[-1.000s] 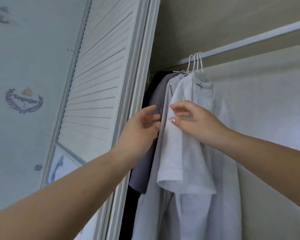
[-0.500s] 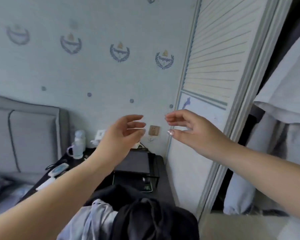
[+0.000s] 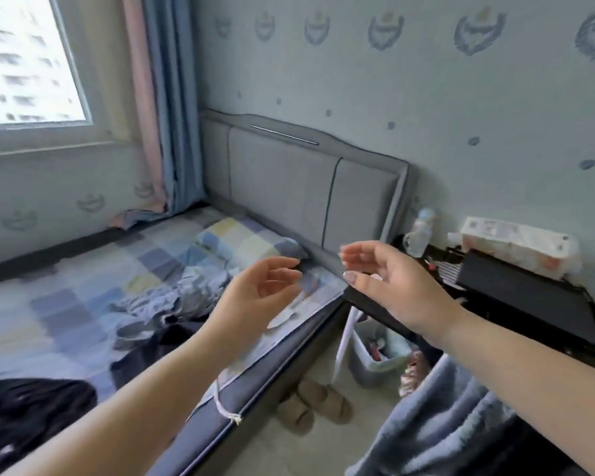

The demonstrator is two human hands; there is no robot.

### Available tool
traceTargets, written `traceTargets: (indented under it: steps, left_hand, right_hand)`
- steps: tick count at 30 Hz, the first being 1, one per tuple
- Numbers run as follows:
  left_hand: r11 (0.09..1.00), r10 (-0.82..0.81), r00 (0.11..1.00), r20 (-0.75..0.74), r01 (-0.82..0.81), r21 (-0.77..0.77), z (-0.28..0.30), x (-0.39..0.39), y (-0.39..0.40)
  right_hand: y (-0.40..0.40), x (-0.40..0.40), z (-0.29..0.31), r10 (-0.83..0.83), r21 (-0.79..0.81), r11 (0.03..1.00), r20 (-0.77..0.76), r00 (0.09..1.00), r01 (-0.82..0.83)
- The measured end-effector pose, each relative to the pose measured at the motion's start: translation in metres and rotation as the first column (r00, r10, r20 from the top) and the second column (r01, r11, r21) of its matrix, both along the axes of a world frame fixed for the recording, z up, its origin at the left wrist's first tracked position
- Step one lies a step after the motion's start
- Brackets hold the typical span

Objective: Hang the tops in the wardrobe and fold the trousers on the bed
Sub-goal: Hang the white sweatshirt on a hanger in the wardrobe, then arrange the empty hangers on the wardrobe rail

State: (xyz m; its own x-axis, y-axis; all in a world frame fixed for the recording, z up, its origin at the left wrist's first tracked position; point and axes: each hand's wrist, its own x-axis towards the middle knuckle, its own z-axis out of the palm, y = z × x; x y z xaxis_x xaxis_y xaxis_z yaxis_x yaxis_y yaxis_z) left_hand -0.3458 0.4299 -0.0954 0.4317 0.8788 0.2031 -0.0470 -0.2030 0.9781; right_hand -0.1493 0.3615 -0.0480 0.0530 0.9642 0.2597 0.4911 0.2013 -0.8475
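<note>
- The bed (image 3: pixel 83 297) carries a checked sheet in blue, yellow and grey squares, with a grey padded headboard (image 3: pixel 289 187) behind it.
- A crumpled grey-blue garment (image 3: pixel 172 297) lies in a loose heap near the middle of the bed, creased and unfolded; the blur hides whether it is a top or trousers.
- A dark garment (image 3: pixel 145 352) lies just beside that heap, toward the near edge of the bed, partly hidden by the left forearm.
- Another black garment (image 3: pixel 24 413) is bunched at the lower left corner of the view, on the bed.
- A checked pillow (image 3: pixel 241 242) rests against the headboard.
- The left hand (image 3: pixel 258 297) hovers above the bed edge, palm turned inward, fingers loosely curved and holding nothing.
- The right hand (image 3: pixel 392 283) hovers beside it, apart from it, fingers relaxed and slightly bent, also holding nothing.
- A pale bin (image 3: pixel 364 359) stands on the floor between the bed and the dark bedside tabletop (image 3: pixel 529 297); small items lie inside it, too blurred to name.
- A clear bottle (image 3: pixel 418 233) and a white packet (image 3: pixel 516 245) sit on the tabletop by the wall.
- A pair of beige slippers (image 3: pixel 313 403) lies on the floor just beside the bed frame.
- A grey-blue fleecy cloth (image 3: pixel 437 427) fills the lower right.
</note>
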Motion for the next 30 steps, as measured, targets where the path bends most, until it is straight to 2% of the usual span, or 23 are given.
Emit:
traceTargets:
  steps: [2, 7, 14, 18, 25, 30]
  left_hand:
    - [0.992, 0.116, 0.993, -0.035, -0.117, -0.038, -0.017, -0.074, 0.015]
    - [0.947, 0.298, 0.951, -0.078, -0.305, -0.102, -0.049, -0.192, 0.03]
    - [0.786, 0.551, 0.822, -0.144, -0.569, -0.243, -0.107, -0.318, 0.029]
    - [0.681, 0.631, 0.748, -0.204, -0.661, -0.315, -0.137, -0.362, 0.034]
    - [0.4, 0.768, 0.559, -0.313, -0.8, -0.448, -0.191, -0.431, 0.065]
    - [0.189, 0.821, 0.428, -0.379, -0.829, -0.526, -0.233, -0.47, 0.092]
  right_hand:
    - [0.038, -0.063, -0.019, 0.099, -0.037, 0.994, -0.025, 0.995, -0.1]
    - [0.095, -0.174, -0.057, 0.266, -0.115, 0.955, -0.084, 0.96, -0.274]
    - [0.163, -0.305, -0.112, 0.492, -0.265, 0.819, -0.13, 0.861, -0.508]
    - [0.2, -0.359, -0.145, 0.577, -0.33, 0.732, -0.163, 0.8, -0.596]
    - [0.284, -0.449, -0.215, 0.671, -0.462, 0.559, -0.236, 0.703, -0.689]
    - [0.335, -0.505, -0.269, 0.721, -0.552, 0.46, -0.226, 0.656, -0.696]
